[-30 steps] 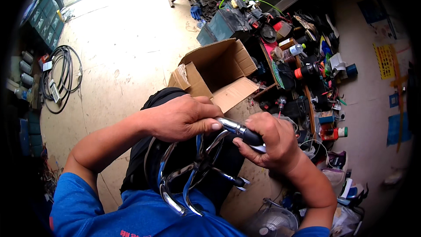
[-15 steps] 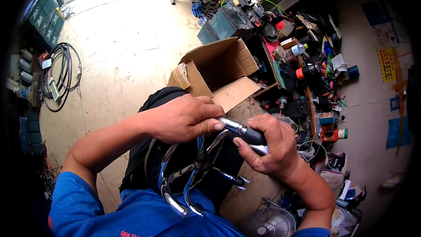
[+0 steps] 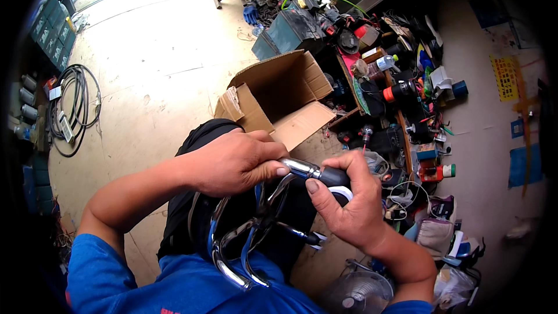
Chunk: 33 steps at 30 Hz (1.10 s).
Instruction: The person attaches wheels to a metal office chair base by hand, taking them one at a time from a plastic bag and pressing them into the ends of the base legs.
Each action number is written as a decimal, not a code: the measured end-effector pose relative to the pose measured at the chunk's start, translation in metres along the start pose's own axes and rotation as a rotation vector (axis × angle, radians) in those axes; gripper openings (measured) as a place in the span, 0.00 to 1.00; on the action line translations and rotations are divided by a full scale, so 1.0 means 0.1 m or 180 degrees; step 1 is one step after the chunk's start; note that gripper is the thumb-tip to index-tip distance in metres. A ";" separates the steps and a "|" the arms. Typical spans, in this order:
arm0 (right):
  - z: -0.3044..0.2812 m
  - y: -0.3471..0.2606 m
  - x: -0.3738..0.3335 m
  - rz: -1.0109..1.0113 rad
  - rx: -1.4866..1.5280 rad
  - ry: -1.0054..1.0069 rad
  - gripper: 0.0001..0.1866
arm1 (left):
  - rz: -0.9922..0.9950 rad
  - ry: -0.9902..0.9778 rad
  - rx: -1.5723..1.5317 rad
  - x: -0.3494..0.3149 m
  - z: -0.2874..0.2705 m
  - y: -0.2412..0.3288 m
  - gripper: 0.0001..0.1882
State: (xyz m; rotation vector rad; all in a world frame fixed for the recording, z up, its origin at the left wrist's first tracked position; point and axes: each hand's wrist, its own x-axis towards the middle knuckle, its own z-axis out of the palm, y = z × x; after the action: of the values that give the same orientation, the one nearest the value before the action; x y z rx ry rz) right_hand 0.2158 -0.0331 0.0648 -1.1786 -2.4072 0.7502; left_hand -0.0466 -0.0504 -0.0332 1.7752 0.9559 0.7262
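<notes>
Across my lap rests a frame of curved, shiny chrome tubes [image 3: 218, 250] that meet near a dark middle. My left hand [image 3: 238, 163] is closed around one chrome tube, thumb pressed along it close to its end. On that end sits a black sleeve-like fitting [image 3: 335, 176] with a white curved part below it. The fingers and thumb of my right hand [image 3: 356, 206] grip this fitting from the right. Another tube of the frame ends in a similar black-and-white fitting [image 3: 317, 239], held by neither hand. Part of the frame is hidden behind my left forearm.
An open cardboard box [image 3: 256, 107] stands on the floor just beyond my knees. A dark green case [image 3: 288, 34] and shelves crowded with tools and bottles run along the right. A coiled black cable [image 3: 75, 110] lies at the left. A fan [image 3: 363, 291] is near my right elbow.
The whole view has shifted slightly. Both hands keep their hold on the tube and the fitting; my right thumb now sits a little higher, and more of the white part shows.
</notes>
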 end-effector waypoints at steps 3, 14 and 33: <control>0.07 -0.10 -0.04 0.0381 0.0232 0.0103 0.22 | -0.0005 0.0067 0.0144 -0.02 -0.01 0.03 0.23; 0.05 -0.12 0.02 0.0616 0.0089 0.0153 0.22 | 0.0159 0.0315 0.0292 -0.02 0.05 0.05 0.20; -0.02 -0.03 0.27 0.0052 -0.0196 -0.0227 0.23 | 0.0059 0.0083 0.0072 0.09 -0.06 -0.06 0.15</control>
State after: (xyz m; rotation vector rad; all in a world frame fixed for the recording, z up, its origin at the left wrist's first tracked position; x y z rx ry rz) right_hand 0.1993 -0.0117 0.0704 -1.2159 -2.4984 0.7400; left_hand -0.0486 -0.0390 -0.0359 1.8003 0.9695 0.7545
